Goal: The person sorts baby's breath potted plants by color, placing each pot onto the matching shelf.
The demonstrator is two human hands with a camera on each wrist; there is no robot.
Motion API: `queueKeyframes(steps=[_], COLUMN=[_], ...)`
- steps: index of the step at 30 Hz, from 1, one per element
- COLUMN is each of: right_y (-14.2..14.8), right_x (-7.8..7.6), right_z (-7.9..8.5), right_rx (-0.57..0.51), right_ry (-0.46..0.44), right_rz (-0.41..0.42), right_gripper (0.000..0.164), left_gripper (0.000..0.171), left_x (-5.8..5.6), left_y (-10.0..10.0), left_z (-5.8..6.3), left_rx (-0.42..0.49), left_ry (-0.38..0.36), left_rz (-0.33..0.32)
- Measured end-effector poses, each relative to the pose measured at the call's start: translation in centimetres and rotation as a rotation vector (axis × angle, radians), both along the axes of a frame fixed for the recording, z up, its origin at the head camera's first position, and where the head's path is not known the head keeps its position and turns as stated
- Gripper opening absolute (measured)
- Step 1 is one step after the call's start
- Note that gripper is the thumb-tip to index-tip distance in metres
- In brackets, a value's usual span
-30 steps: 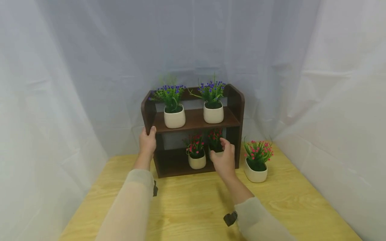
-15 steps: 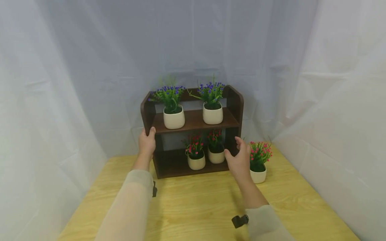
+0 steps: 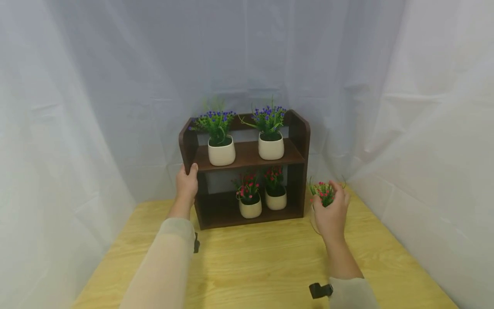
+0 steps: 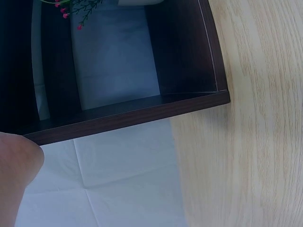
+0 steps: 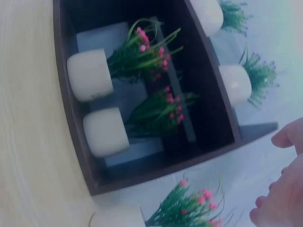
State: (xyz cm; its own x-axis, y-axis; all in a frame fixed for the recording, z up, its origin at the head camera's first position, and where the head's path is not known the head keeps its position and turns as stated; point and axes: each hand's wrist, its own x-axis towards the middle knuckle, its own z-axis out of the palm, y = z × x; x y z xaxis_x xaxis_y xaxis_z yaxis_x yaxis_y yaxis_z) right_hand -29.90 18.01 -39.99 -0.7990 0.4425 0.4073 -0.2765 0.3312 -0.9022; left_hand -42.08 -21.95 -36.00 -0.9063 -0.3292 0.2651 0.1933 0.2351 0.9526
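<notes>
My left hand [image 3: 187,186] grips the left side panel of a dark brown two-tier wooden shelf [image 3: 247,150]; its thumb lies on the panel's front edge. My right hand [image 3: 332,214] is over a white pot of pink flowers [image 3: 323,193] standing right of the shelf, hiding much of it in the head view. In the right wrist view, thumb and fingers are spread apart, with a gap between them and that potted plant [image 5: 118,217]. Two pots with purple flowers, a left one [image 3: 221,154] and a right one [image 3: 271,149], stand on the upper tier.
On the lower tier, two white pots with pink-red flowers, a front one [image 3: 251,209] and one farther right [image 3: 275,201], stand side by side. Everything rests on a light wooden table [image 3: 247,262]. Pale curtains [image 3: 154,64] hang behind and on both sides.
My right hand has moved right, from in front of the lower tier's right pot to the potted plant beside the shelf. The left hand keeps its grip on the side panel.
</notes>
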Motion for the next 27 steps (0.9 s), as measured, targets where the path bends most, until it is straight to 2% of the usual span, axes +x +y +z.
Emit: queueKeyframes(steps=[4, 11, 14, 21, 24, 27], right_y=[1.2, 3.6, 4.7, 6.5, 6.9, 7.3], right_x=[0.2, 0.0, -0.3, -0.6, -0.6, -0.7], right_z=[-0.6, -2.2, -2.9, -4.5, -5.1, -5.6], right_rx=[-0.018, -0.078, -0.103, -0.176, -0.210, -0.231], right_ry=[-0.001, 0.015, -0.001, -0.054, -0.107, -0.200], right_rz=[-0.040, -0.199, -0.237, -0.210, -0.143, -0.044], right_gripper=[0.057, 0.051, 0.052, 0.056, 0.061, 0.069], left_gripper=[0.056, 0.056, 0.056, 0.055, 0.056, 0.056], left_x=[0.0, 0.0, -0.1, -0.3, -0.2, -0.2], left_y=[-0.1, 0.0, 0.0, 0.0, 0.0, 0.0], left_z=[-0.2, -0.2, -0.2, -0.2, -0.1, -0.1], left_rx=[-0.004, -0.003, 0.002, 0.005, 0.001, -0.002], left_ry=[-0.010, -0.013, -0.005, 0.003, -0.001, -0.004], left_rz=[-0.001, -0.004, -0.004, -0.001, 0.004, 0.005])
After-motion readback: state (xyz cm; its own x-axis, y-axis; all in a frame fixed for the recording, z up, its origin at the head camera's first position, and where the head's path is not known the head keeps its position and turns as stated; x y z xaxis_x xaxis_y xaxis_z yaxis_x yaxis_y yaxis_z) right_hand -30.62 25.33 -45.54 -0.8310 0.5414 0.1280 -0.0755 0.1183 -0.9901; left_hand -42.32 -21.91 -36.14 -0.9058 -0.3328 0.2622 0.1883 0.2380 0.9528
